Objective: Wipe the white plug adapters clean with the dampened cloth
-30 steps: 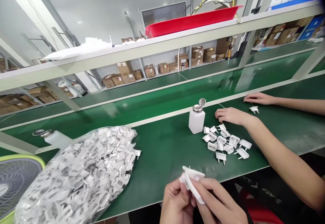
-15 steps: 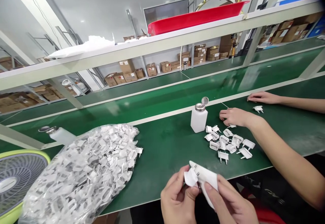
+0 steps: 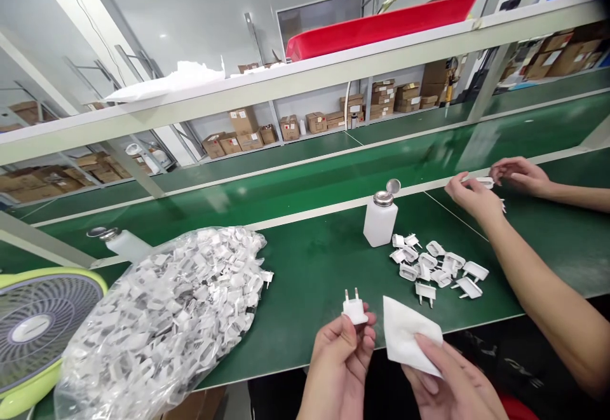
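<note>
1. Gripping a white two-pin plug (image 3: 355, 311) upright, pins pointing away, the left hand (image 3: 339, 359) closed around its base above the bench's front edge (image 3: 286, 367).
2. The right hand (image 3: 452, 385) pinched a white wipe (image 3: 410, 334) just beside it.

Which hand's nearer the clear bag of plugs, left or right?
Left. The left hand, holding a white two-pin plug, is to the right of the clear plastic bag of plugs, not touching it. The right hand, holding a white wipe, is farther right.
</note>
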`<control>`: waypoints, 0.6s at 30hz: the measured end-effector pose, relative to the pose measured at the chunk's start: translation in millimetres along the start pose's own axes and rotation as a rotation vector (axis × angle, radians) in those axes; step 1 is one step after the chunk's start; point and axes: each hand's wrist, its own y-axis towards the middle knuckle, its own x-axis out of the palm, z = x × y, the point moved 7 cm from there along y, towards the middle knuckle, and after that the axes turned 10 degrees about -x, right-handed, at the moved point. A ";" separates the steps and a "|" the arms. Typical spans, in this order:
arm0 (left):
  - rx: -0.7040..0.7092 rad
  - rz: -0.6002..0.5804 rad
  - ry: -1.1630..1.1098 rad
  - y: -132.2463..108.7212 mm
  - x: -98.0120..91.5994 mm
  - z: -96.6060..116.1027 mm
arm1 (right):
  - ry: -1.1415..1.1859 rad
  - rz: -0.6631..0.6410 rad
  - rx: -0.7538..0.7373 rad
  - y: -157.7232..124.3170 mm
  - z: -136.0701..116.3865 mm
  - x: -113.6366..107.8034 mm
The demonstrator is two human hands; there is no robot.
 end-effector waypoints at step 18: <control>0.998 0.098 1.214 19.1 49.1 12.2 | 0.050 0.355 -0.200 5.7 -26.3 -36.4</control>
